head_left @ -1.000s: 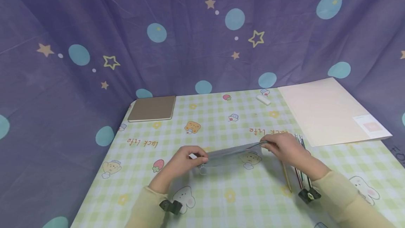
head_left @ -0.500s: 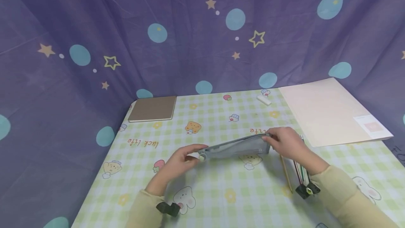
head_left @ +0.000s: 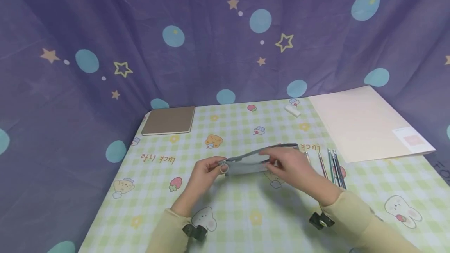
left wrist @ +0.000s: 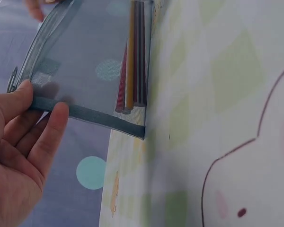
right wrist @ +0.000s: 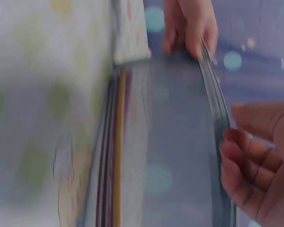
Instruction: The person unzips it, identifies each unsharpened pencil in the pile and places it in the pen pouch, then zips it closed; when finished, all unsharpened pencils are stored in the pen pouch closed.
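Note:
A translucent grey-green mesh pencil case (head_left: 246, 168), with a zip along its top, is held just over the table. My left hand (head_left: 206, 171) pinches its left end by the zip ring (head_left: 224, 168). Several pencils (left wrist: 129, 71) show through the mesh along the bottom of the case in the left wrist view. My right hand (head_left: 291, 167) is at the top edge, right of the middle, thumb and forefinger apart. In the right wrist view its fingertips (right wrist: 229, 156) are right at the zip edge.
Several pencils (head_left: 336, 169) lie on the checked tablecloth (head_left: 256, 233) right of the case. A white eraser (head_left: 292, 111) is at the back, a brown notebook (head_left: 168, 120) back left. One large cream sheet or folder (head_left: 362, 124) covers the right rear, against a purple curtain (head_left: 211, 65).
My right hand has let go of the case's right end and slid left along the top edge. The case has turned and rises a little; its top gapes more. My left hand keeps its end.

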`<state>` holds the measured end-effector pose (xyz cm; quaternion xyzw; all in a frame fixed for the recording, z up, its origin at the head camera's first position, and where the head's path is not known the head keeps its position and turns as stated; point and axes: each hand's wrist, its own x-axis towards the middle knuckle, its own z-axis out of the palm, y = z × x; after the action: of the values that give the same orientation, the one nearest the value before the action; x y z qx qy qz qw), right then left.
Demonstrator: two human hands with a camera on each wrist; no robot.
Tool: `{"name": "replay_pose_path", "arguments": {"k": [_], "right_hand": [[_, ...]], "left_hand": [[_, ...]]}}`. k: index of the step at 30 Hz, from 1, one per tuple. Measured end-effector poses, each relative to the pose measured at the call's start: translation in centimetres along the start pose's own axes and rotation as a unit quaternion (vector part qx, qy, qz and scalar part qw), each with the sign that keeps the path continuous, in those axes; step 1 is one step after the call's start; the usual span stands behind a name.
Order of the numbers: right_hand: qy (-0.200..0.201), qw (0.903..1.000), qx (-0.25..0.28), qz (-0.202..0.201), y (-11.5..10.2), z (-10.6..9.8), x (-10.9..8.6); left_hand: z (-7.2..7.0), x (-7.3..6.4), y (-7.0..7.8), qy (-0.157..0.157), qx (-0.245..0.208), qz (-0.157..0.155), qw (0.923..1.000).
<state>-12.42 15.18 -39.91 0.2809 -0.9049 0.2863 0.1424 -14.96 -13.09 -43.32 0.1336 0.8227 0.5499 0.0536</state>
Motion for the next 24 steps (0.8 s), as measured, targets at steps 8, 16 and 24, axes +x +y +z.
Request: {"name": "replay_pose_path", "arguments": {"k": [8, 16, 24], "right_hand": [[-0.078, 0.9899, 0.056, -0.104, -3.5, 3.9, 2.4], [-0.049, 0.9924, 0.014, -0.112, -5.0, 5.6, 3.7], [0.032, 0.9965, 0.077, 0.006, -5.6, 5.8, 4.4]], "left_hand": [[0.1, -0.1, 0.4, 0.006, -0.032, 0.003, 0.9995], [0.3, -0.1, 0.0, 0.003, -0.014, 0.02, 0.9997], [0.2, -0.2, 0.0, 0.0, -0.011, 0.022, 0.9997]]}}
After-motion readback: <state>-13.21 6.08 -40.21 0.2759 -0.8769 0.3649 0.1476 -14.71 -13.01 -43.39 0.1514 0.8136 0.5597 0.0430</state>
